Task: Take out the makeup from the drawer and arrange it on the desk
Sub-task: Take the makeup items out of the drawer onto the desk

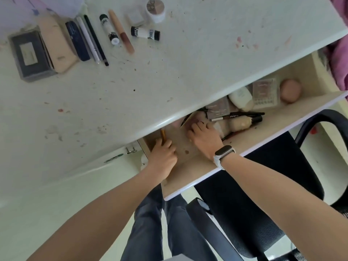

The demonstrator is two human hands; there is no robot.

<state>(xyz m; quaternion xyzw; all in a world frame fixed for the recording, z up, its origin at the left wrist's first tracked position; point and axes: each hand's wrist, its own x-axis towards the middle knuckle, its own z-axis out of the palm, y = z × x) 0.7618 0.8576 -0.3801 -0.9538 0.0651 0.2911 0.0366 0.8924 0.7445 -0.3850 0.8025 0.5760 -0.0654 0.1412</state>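
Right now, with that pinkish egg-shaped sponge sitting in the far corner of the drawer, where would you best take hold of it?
I would pinch the egg-shaped sponge round its wide middle, coming straight down from above. It lies in the open part of the drawer, beyond the desk edge, so its top is free. A clear palette case flanks one side and the drawer's end wall is close by, so a sideways approach looks cramped.

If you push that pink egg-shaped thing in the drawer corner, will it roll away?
Probably a little. The egg-shaped sponge is rounded, so it may wobble or roll. But it sits in the drawer corner beside a clear palette, which would likely stop it. It looks soft and light.
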